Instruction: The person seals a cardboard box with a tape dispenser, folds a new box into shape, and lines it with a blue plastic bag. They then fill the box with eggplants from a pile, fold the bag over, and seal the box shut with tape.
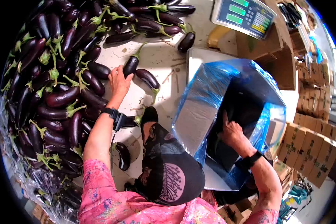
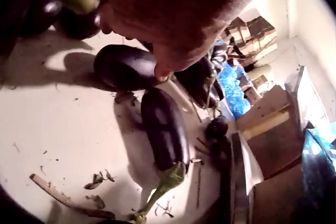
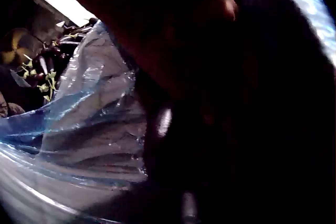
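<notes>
My left hand [image 1: 119, 84] reaches down at the edge of the pile and grips a dark purple eggplant [image 1: 130, 66], its green stem pointing away. In the left wrist view, the thumb presses near one end of that eggplant [image 2: 126, 67]. Another eggplant [image 1: 147, 79] lies right beside it on the pale floor. My right hand [image 1: 233, 134] is inside a box lined with blue plastic [image 1: 203, 97], index finger extended. Deep shadow hides the other fingers, so I cannot tell what they hold. A glossy dark shape [image 3: 165, 122] glints below it in the right wrist view.
A large heap of eggplants [image 1: 59, 99] covers the left side. Behind the lined box stands a weighing scale display [image 1: 244, 16] with an open cardboard carton [image 1: 276, 56]. Stacked cartons [image 1: 302, 145] are at the right. A loose eggplant [image 1: 122, 156] lies near the foot.
</notes>
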{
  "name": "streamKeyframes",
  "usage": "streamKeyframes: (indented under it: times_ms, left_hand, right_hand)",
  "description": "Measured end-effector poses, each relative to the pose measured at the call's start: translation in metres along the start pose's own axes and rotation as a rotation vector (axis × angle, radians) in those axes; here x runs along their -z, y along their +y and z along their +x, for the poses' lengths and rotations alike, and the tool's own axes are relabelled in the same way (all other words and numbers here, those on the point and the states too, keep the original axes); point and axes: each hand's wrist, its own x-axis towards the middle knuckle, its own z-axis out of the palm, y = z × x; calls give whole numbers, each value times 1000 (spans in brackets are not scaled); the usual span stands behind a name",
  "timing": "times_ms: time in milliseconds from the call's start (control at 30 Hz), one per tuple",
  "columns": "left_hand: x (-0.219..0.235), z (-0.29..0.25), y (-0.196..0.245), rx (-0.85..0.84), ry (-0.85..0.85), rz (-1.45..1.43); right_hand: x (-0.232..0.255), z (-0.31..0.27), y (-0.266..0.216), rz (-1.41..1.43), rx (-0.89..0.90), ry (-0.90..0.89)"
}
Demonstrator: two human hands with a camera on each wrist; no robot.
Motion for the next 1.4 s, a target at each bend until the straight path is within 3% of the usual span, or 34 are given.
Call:
streamKeyframes:
  times_ms: [67,200,300,333,367,433,467,500,533,567,633,700,767,833,900,967,1033,1067,1100,1167,1300,1333,1400]
  left_hand:
    - [-19,10,-10,110,-203,-3]
    - [-37,19,-18,137,-204,-58]
    - [1,20,4,394,-414,-1035]
    - [14,16,16,360,-367,-1321]
    - [40,13,34,272,-416,-1298]
    - [104,4,78,112,-499,-1250]
    - [121,-2,96,-154,-460,-1123]
    - [138,-5,118,-418,-416,-981]
    - [160,-7,145,-639,-412,-844]
    - [166,-17,167,-711,-434,-850]
    - [165,-27,203,-1017,-420,-886]
    - [153,-43,234,-1098,-380,-1022]
    - [151,-41,234,-992,-432,-971]
    - [129,-30,213,-610,-392,-1058]
    - [71,-13,167,-168,-365,-991]
    - [27,1,127,-34,-271,-759]
    - [-3,14,119,10,-323,-717]
    - [-17,22,119,34,-350,-695]
    - [-32,32,123,-5,-315,-695]
    - [-63,57,142,-78,-249,-699]
    - [-118,108,190,-43,-129,-552]
    - [-136,122,197,-5,-180,-496]
    - [-152,140,212,87,-346,-408]
  right_hand:
    - [5,2,6,-18,46,-49]
    - [-13,20,7,-33,44,-58]
    - [-4,13,8,-33,60,-40]
    - [8,9,6,-79,57,-71]
    - [27,3,3,-128,57,-103]
    - [58,2,4,-99,44,-2]
    - [81,-8,7,251,94,117]
    - [106,-25,-2,861,131,75]
    - [133,-35,-6,1082,94,-92]
    - [152,-52,-20,1253,308,-100]
    - [145,-66,-29,1526,383,-238]
    - [159,-98,-49,1279,302,-250]
    - [145,-109,-49,1416,234,-160]
    - [132,-119,-41,1477,41,-105]
    - [93,-102,-31,1651,-37,1]
    - [56,-73,-19,1757,-130,104]
    - [54,-47,-39,1737,-275,99]
    - [43,-31,-45,1732,-196,88]
    - [3,0,-43,1555,-135,239]
    - [-35,33,-44,963,57,451]
    - [-21,45,-53,954,21,290]
    - [-21,51,-54,945,4,238]
    - [-47,53,-56,1001,42,414]
